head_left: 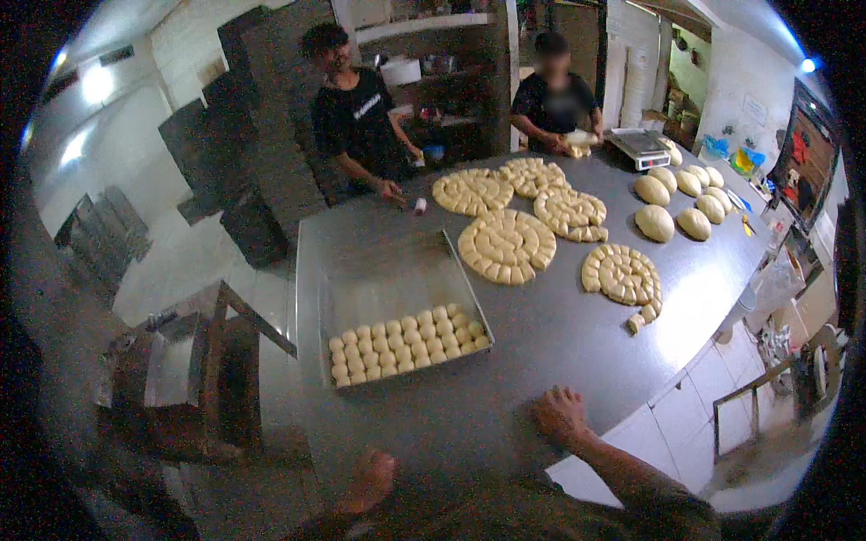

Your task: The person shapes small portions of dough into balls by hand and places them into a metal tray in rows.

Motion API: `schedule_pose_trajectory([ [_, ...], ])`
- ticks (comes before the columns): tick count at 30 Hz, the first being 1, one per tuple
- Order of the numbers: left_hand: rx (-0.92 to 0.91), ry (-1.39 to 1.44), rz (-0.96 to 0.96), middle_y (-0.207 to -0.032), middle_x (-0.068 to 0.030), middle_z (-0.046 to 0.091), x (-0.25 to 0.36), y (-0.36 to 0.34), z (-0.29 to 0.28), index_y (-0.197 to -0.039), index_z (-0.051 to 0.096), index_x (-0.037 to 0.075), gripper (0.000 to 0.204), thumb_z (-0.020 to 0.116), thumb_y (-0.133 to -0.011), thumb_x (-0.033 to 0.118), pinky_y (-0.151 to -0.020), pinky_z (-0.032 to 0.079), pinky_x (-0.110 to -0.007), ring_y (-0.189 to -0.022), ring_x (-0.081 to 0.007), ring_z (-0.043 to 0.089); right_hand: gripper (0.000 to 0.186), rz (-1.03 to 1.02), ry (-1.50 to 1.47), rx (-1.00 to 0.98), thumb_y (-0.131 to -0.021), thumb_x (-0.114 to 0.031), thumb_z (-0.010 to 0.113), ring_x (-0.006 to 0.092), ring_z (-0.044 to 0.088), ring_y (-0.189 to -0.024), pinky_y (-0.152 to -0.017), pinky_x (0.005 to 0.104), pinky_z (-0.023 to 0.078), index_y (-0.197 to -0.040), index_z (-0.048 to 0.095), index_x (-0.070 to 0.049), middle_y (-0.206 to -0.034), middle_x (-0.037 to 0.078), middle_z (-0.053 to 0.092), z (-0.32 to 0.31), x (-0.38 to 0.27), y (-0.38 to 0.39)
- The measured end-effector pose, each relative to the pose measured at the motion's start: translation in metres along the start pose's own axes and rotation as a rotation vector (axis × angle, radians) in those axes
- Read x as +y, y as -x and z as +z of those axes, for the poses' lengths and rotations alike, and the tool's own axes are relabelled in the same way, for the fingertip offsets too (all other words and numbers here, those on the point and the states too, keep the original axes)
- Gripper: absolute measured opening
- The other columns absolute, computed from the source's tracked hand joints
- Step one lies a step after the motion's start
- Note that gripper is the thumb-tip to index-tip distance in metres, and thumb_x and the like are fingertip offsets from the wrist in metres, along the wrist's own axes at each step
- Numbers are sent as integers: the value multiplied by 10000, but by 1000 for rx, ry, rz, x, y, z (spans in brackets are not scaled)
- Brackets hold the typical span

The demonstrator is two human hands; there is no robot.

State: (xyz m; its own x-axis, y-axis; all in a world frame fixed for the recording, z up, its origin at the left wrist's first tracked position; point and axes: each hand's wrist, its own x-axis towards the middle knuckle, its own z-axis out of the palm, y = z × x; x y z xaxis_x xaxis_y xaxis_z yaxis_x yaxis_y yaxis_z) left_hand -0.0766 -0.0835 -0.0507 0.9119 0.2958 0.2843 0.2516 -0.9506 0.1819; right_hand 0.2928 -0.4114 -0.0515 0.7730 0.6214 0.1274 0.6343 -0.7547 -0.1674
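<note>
Right hand (559, 413) pressed flat, fingers spread wide, on the bare steel worktop (559, 334) near its near edge, holding nothing. Left hand (370, 480) lower down, at or just off the near edge (too blurred to tell whether touching); grip there impossible to judge, nothing visibly held.

Metal tray (397, 270) ahead of both hands, toward the left edge of the worktop, well apart from either grip. Small dough balls (408, 341) packed in rows along the tray's near end, the far half bare. Nearest thing to the right hand, yet clear of the fingers, up and to the left of them.

Further in, five round slabs of cut dough pieces: one at mid-worktop (507, 245), one toward the right edge (621, 275) with a few pieces trailing loose off its near side, three more toward the far edge (473, 191) (570, 213) (534, 175). Smooth dough loaves (655, 223) ranged along the far right corner, beside a weighing scale (639, 146).

Two other people in dark shirts at the far edge, one (356, 122) with a hand down on the worktop, the other (555, 104) holding a lump of dough by the scale.
</note>
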Motion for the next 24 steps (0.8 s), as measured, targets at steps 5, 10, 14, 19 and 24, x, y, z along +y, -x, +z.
schedule_pose_trajectory([
  [5,203,86,-240,-1014,-224,656,12,-125,36,-1106,623,33,254,580,-1004,262,-933,471,-616,-989,-449,626,454,147,-15,156,-990,-410,559,411,554,-1191,-1014,592,426,-1167,670,-6,-1173,208,638,-14,21,-80],
  [10,9,5,-135,-1021,-242,646,21,-14,32,-1100,604,16,258,561,-1023,259,-868,493,-577,-962,-445,634,358,-174,57,302,-992,-381,557,376,569,-1079,-883,567,452,-1053,661,-44,-1077,175,622,12,28,-21],
  [14,125,-118,-203,-1031,-250,641,2,-66,21,-1074,596,0,257,550,-1026,249,-794,497,-562,-912,-452,637,396,-40,24,311,-1019,-394,519,372,567,-1126,-928,573,463,-1141,669,-50,-1121,162,618,4,58,-60],
  [19,24,158,-433,-1075,-260,638,51,-111,34,-1064,613,7,291,554,-1015,288,-819,465,-606,-955,-479,621,425,-86,-15,263,-1003,-412,533,375,570,-1130,-940,529,464,-1161,674,-43,-1117,181,618,77,65,-63],
  [24,135,-627,28,-1105,-230,655,-19,-18,21,-1082,646,51,281,584,-987,308,-892,462,-631,-972,-490,628,382,-138,3,146,-1006,-355,525,383,568,-1131,-957,524,459,-1147,677,-35,-1155,198,621,19,63,-42],
])
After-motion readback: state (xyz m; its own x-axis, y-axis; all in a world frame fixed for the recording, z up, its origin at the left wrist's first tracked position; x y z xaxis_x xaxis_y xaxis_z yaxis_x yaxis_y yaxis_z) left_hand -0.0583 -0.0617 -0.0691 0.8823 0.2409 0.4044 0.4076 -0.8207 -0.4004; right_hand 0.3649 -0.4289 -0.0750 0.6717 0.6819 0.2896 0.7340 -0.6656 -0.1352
